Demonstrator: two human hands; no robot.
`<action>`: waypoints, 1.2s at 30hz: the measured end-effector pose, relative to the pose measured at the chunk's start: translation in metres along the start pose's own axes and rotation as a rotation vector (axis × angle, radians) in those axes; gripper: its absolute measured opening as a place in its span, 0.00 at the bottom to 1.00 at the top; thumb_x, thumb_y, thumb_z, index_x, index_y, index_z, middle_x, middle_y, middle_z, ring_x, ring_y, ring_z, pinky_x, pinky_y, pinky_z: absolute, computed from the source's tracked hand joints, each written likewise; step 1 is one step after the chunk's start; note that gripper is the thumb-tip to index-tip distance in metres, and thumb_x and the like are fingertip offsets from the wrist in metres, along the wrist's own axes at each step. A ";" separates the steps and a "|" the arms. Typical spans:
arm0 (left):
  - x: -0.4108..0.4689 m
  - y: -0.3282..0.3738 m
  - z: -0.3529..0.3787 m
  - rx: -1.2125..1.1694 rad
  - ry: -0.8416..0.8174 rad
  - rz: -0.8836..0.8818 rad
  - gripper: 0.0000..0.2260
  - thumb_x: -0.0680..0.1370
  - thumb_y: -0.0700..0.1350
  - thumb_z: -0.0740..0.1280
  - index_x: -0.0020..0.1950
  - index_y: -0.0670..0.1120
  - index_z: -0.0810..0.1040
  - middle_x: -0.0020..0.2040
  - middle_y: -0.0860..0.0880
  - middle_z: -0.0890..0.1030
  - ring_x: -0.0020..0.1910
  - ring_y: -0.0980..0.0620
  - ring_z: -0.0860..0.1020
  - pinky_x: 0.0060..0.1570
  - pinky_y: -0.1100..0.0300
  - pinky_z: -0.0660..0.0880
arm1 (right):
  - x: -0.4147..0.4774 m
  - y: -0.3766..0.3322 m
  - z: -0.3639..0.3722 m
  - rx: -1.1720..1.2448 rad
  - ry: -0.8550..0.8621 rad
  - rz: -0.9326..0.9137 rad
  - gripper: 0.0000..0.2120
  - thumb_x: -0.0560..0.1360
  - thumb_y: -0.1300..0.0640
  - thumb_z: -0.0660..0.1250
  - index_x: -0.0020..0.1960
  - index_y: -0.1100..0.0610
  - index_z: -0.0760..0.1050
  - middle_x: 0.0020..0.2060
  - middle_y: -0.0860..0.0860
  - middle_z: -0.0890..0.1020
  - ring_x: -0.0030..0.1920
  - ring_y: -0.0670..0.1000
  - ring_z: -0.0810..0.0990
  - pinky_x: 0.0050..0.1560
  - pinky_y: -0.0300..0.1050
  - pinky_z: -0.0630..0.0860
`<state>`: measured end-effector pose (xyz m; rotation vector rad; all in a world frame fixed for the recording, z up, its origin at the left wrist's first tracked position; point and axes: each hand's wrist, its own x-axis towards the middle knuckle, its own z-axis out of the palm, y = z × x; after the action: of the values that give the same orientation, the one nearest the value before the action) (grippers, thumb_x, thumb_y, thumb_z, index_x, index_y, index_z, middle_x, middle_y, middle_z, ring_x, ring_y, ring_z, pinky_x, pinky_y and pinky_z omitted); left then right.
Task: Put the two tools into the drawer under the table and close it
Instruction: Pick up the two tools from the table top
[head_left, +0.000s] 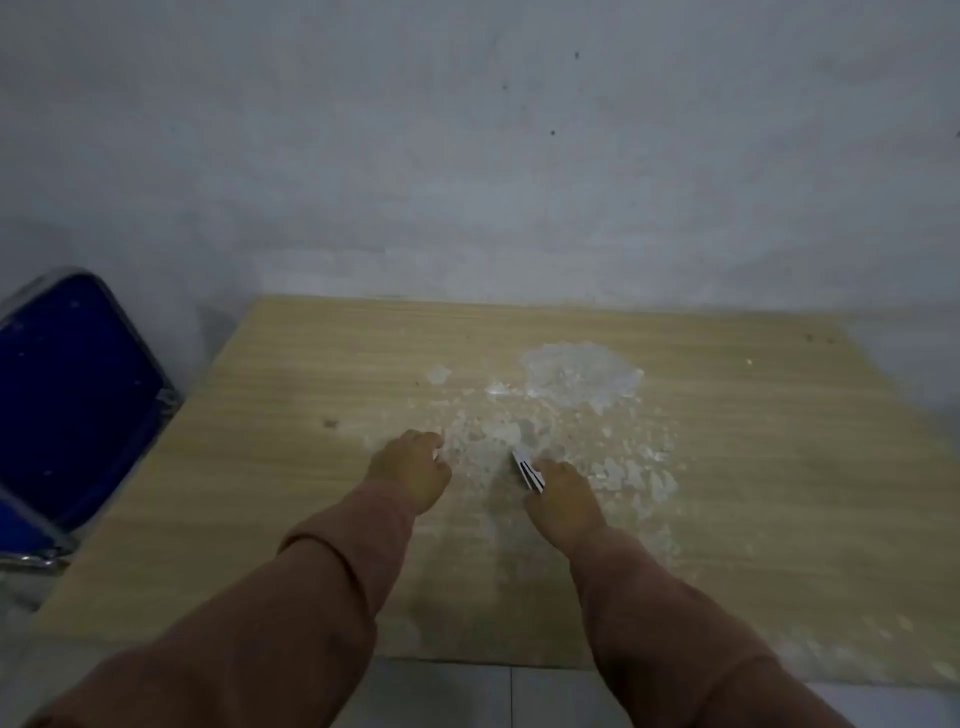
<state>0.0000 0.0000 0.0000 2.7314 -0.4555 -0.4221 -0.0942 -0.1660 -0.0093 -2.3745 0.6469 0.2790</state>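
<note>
My right hand (563, 499) is closed around a small flat tool (527, 472), white with dark stripes, whose tip points up and left onto the table (779, 467). My left hand (413, 470) rests curled on the wood just left of it; something small and pale shows at its fingertips, too blurred to name. Both hands lie at the near edge of a patch of white crumbled flakes (582, 376). No drawer is visible; the table's underside is hidden.
White flakes (634, 473) are scattered across the middle and right of the light wooden table. A blue chair (72, 410) with a metal frame stands at the left. A grey wall rises behind the table. Tiled floor (467, 696) shows below the near edge.
</note>
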 end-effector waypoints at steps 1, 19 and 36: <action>0.002 -0.003 0.000 0.002 -0.010 -0.020 0.20 0.78 0.49 0.62 0.69 0.48 0.73 0.68 0.46 0.74 0.66 0.44 0.73 0.65 0.53 0.71 | 0.004 0.002 0.002 -0.039 -0.004 0.023 0.25 0.75 0.58 0.61 0.71 0.59 0.67 0.66 0.59 0.72 0.66 0.59 0.71 0.64 0.48 0.70; 0.021 -0.036 0.009 0.009 -0.033 -0.160 0.19 0.77 0.47 0.61 0.68 0.47 0.73 0.67 0.45 0.74 0.65 0.44 0.73 0.64 0.52 0.71 | 0.053 -0.017 0.031 -0.202 -0.025 0.246 0.16 0.75 0.57 0.61 0.62 0.59 0.73 0.52 0.57 0.79 0.56 0.57 0.80 0.52 0.47 0.76; 0.041 -0.007 0.018 -0.101 -0.143 -0.200 0.18 0.76 0.48 0.65 0.62 0.41 0.70 0.60 0.39 0.78 0.57 0.39 0.77 0.48 0.54 0.71 | 0.027 -0.002 0.027 0.300 -0.067 0.231 0.08 0.71 0.60 0.68 0.37 0.58 0.69 0.32 0.51 0.72 0.31 0.51 0.74 0.32 0.42 0.71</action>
<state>0.0326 -0.0136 -0.0286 2.6686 -0.1896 -0.6769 -0.0710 -0.1571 -0.0382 -1.9987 0.8676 0.3344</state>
